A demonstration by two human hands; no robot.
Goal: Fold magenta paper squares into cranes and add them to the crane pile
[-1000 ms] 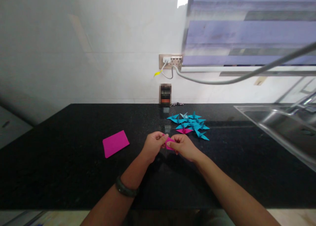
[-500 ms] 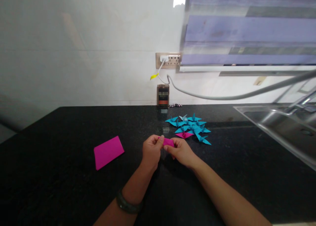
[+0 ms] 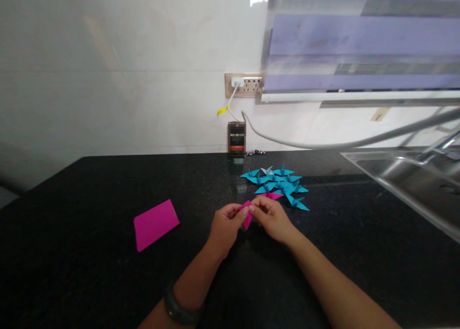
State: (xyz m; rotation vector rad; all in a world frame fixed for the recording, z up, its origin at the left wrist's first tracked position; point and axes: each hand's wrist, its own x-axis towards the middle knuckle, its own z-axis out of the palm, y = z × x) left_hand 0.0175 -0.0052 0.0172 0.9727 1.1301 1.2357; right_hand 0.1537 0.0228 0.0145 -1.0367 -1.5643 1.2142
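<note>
Between my two hands is a small piece of folded pink origami paper [image 3: 247, 221], its lower end narrowing to a point. My left hand [image 3: 228, 223] pinches its left side with thumb and fingers. Its right side is gripped by my right hand [image 3: 270, 217], closed in the same way; the fingers cover part of the paper. Just beyond the right hand lies a pink paper crane [image 3: 275, 195], partly hidden by it. Several blue paper cranes [image 3: 283, 187] and a pale one [image 3: 268, 171] sit grouped behind that.
A pink stack of square paper [image 3: 156, 225] rests on the black countertop [image 3: 89, 271] to the left. At the wall stands a small dark box with a blurred front [image 3: 236, 139]. A grey cable [image 3: 305, 145] runs from the wall socket [image 3: 247, 85] past a steel sink [image 3: 388, 170] at right.
The pink paper has been turned between my fingers, from lying sideways to pointing downward. Both hands have shifted slightly to the right, and the right one now covers part of the pink crane.
</note>
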